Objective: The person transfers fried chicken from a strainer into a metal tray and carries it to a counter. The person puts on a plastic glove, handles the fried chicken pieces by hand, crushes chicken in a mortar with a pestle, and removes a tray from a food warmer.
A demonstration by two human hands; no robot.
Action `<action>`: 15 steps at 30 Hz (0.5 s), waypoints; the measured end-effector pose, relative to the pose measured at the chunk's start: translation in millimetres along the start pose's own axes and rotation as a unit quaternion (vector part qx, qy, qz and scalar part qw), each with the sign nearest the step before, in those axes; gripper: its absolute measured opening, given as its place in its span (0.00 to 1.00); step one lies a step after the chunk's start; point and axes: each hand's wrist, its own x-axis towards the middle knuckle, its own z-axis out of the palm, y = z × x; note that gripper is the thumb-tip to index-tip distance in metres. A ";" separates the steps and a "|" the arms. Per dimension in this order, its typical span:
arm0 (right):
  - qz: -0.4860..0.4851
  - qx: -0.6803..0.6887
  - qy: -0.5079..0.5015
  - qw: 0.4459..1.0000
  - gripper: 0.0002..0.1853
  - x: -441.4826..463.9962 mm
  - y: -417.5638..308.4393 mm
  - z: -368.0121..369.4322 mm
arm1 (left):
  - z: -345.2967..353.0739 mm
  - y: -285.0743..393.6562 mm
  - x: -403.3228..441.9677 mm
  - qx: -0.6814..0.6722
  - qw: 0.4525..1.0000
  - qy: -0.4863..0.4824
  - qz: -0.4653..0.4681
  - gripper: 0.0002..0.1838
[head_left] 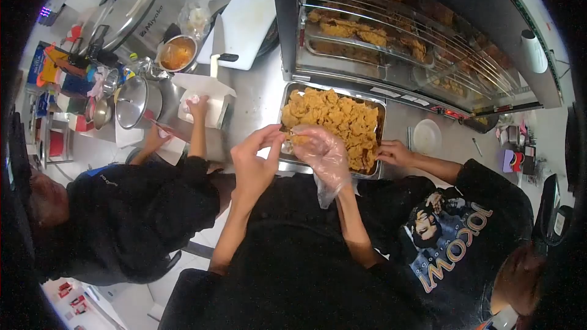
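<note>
One small fried piece [298, 139] is pinched between fingertips of bare left hand [255, 160] and gloved right hand [322, 151], above metal tray [383, 116] of battered fried pieces [335, 110]; crumbs presumably caught there, clear plastic glove [330, 189] presumably worn for hygiene.

**One head-worn view, aimed forward and down**

The only view looks from the wearer's head, steeply down over their own dark shirt [275, 263] and out across the counter [397, 123]. The left hand [257, 162] and right hand [323, 153] sit near its centre, at arm's reach. The wide, round-edged lens also takes in one co-worker [140, 220] at left, a second person [471, 226] at right, and the cabinet [285, 18] beyond.
</note>
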 end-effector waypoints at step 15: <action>0.055 -0.072 0.058 0.994 0.11 9.8 17.0 -6.7 | 10.9 -24.3 -3.2 -0.113 0.977 -0.087 -0.158 0.06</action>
